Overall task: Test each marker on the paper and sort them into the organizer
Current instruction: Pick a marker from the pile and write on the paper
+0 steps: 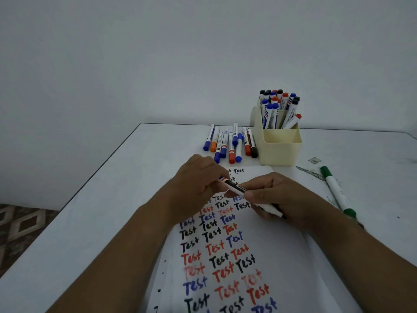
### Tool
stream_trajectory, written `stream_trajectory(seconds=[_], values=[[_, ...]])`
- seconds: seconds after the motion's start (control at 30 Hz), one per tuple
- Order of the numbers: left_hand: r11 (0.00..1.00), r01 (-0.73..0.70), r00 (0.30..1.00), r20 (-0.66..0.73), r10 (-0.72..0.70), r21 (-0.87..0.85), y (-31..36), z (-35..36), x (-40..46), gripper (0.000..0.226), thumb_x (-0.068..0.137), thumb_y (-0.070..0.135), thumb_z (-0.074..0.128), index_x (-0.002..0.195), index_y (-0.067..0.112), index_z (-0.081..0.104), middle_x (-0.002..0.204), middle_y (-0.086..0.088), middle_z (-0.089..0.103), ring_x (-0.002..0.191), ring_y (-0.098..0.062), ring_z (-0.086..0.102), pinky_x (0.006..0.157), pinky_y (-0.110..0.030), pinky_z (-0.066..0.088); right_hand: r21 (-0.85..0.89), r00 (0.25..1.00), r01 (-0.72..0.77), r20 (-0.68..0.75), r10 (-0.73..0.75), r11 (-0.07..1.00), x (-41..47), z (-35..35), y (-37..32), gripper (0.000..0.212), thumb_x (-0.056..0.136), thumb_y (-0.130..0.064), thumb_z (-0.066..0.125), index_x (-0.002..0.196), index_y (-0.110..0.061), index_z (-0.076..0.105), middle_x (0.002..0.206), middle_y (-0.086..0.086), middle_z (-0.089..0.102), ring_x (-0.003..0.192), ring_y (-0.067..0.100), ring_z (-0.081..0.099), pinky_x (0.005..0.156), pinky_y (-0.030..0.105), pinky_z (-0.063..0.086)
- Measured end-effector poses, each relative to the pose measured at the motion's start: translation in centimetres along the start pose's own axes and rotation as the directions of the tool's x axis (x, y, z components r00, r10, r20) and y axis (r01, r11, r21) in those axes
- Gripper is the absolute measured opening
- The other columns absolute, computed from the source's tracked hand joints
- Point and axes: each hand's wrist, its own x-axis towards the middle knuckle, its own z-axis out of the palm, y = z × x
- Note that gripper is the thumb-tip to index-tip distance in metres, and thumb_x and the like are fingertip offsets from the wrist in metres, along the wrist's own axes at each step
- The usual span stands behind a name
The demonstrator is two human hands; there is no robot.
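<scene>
Both left hand (198, 186) and right hand (275, 195) pinching slim cylindrical marker (246, 193) above ink-covered paper (282, 256) on smooth white table (112, 199).

We see a cream, matt plastic organizer (279, 150) — beside it, smooth plastic white-barrelled markers (230, 143) on the smooth white tabletop (112, 199) — and matt white paper (270, 256).

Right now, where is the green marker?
In the head view, the green marker lies on the table at the right, just beyond the right hand and nearer than the cream organizer.
</scene>
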Motion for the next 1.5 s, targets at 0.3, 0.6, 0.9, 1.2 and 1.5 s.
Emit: stream_trajectory(seconds=[0.3, 0.6, 0.9, 1.2, 1.5], values=[[0.999, 0.02, 0.997, 0.071, -0.017, -0.049, 0.0, -0.8, 0.2, 0.025, 0.096, 0.046, 0.055, 0.111, 0.034, 0.071, 0.078, 0.014, 0.054, 0.08, -0.004, 0.044, 0.069, -0.023, 0.034, 0.06, 0.983, -0.093, 0.162, 0.082, 0.994, 0.0, -1.2, -0.3, 0.042, 0.084, -0.018, 0.063, 0.117, 0.007, 0.07, 0.058, 0.01, 0.056, 0.043, 0.013, 0.048, 0.043, 0.022, 0.045], [0.915, 0.32, 0.944, -0.005, -0.331, -0.247, 0.1, -0.5, -0.5, 0.063, 0.088, 0.064, 0.052, 0.143, 0.057, 0.022, 0.1, 0.02, 0.046, 0.094, 0.005, 0.044, 0.077, -0.013, 0.035, 0.23, 0.999, -0.034, -0.018, 0.039, 0.973, 0.4, -0.3, 0.1, 0.034, 0.088, -0.021, 0.069, 0.115, -0.001, 0.069, 0.06, 0.008, 0.057, 0.049, 0.016, 0.055, 0.047, 0.023, 0.049], [0.825, 0.466, 0.881, 0.077, -0.467, -0.321, 0.7, 0.3, 0.2, 0.049, 0.102, 0.022, 0.054, 0.14, 0.038, 0.028, 0.119, 0.025, 0.064, 0.111, 0.0, 0.058, 0.09, -0.015, 0.041, 0.341, 0.953, 0.154, -0.301, -0.047, 0.928, 1.8, 0.3, 0.5, 0.038, 0.08, -0.024, 0.065, 0.113, -0.005, 0.06, 0.072, 0.014, 0.068, 0.069, 0.031, 0.061, 0.058, 0.036, 0.05], [0.828, 0.485, 0.869, 0.053, -0.491, -0.281, 1.1, 0.0, 0.2, 0.029, 0.093, 0.025, 0.069, 0.119, 0.038, 0.065, 0.1, 0.024, 0.063, 0.094, 0.002, 0.061, 0.075, -0.005, 0.044, 0.42, 0.887, 0.388, -0.411, -0.209, 0.82, 1.6, 0.7, 0.3, 0.035, 0.065, -0.016, 0.077, 0.092, -0.007, 0.057, 0.105, 0.027, 0.072, 0.096, 0.043, 0.073, 0.072, 0.036, 0.063], [0.871, 0.398, 0.911, 0.013, -0.412, -0.289, 1.2, 0.0, 0.2, 0.035, 0.091, 0.019, 0.071, 0.123, 0.034, 0.069, 0.099, 0.026, 0.065, 0.089, 0.01, 0.059, 0.081, 0.0, 0.04, 0.173, 0.85, 0.377, -0.455, -0.266, 0.91, 1.3, 1.6, 0.1, 0.026, 0.072, -0.008, 0.073, 0.093, -0.002, 0.06, 0.099, 0.022, 0.074, 0.093, 0.042, 0.073, 0.083, 0.052, 0.061]])
